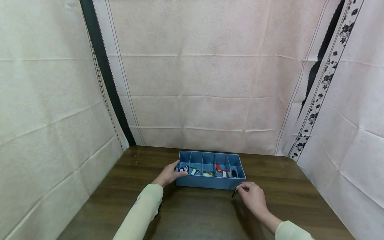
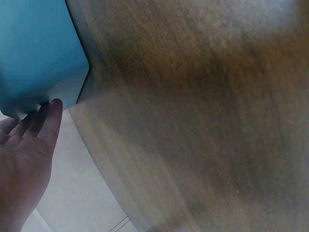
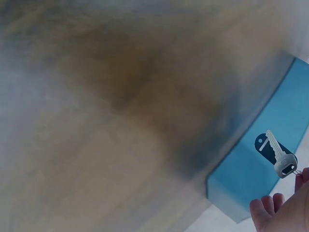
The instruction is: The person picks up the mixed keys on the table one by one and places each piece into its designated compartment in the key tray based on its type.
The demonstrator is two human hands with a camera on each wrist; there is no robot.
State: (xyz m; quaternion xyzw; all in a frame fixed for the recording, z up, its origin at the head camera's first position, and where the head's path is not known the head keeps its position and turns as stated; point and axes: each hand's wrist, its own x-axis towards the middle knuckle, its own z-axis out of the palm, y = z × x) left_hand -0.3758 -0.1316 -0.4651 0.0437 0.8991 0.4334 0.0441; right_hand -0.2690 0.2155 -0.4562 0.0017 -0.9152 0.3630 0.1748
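A blue divided box [image 1: 207, 182] sits on the table with small keys and tags in its compartments. My left hand [image 1: 170, 173] holds its left end, thumb over the front corner and fingers against the end wall, as the left wrist view shows. In front of the box's right corner, my right hand [image 1: 252, 197] pinches a small ring. From it hang a silver key [image 3: 285, 164] and a dark tag [image 3: 266, 152], outside the box and overlapping its front wall in the right wrist view.
In the box lie a red tag [image 1: 218, 167], a black tag [image 1: 234, 173], a yellow-green tag [image 1: 207, 173] and blue-and-white pieces [image 1: 184, 169]. The brown wooden table [image 1: 198, 213] ends at a hanging pale cloth [image 1: 210, 110] behind, with more cloth on both sides.
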